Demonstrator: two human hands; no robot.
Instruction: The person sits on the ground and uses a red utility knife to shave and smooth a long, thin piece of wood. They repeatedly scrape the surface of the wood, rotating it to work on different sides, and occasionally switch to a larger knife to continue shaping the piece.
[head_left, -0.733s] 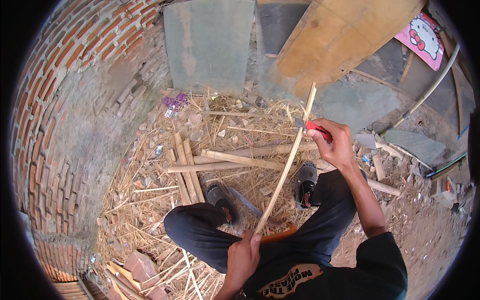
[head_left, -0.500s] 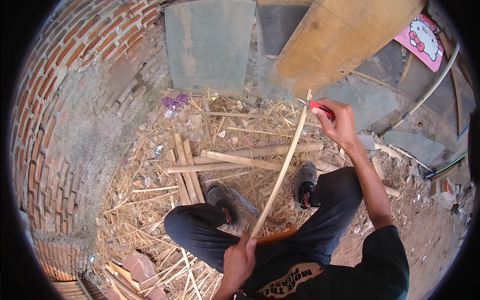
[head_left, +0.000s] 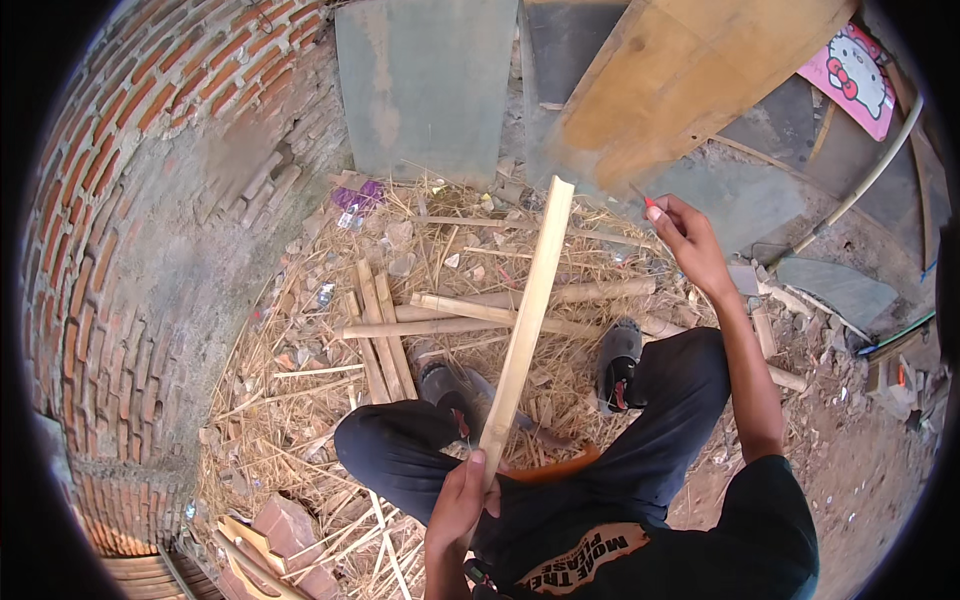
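Observation:
My left hand (head_left: 463, 500) is closed round the lower end of a pale split bamboo slat (head_left: 528, 320), near my lap. The slat slants up and away from me, its broad face showing and its far end free. My right hand (head_left: 690, 240) grips a small knife with a red handle (head_left: 650, 203), mostly covered by the fingers. Its thin blade is blurred and points toward the orange-brown board. Knife and slat are apart, with a gap between the blade and the slat's far end.
Several bamboo pieces (head_left: 384, 335) lie crossed on straw-littered ground between my shoes (head_left: 620, 365) and beyond. A brick wall (head_left: 110, 290) stands at left. Grey panels (head_left: 425, 90) and an orange-brown board (head_left: 680, 80) lean at the back. Reddish bricks (head_left: 295, 535) lie lower left.
The knife has come away from the slat's far end, my right hand moving slightly right. The slat has swung left and turned so its broader face shows.

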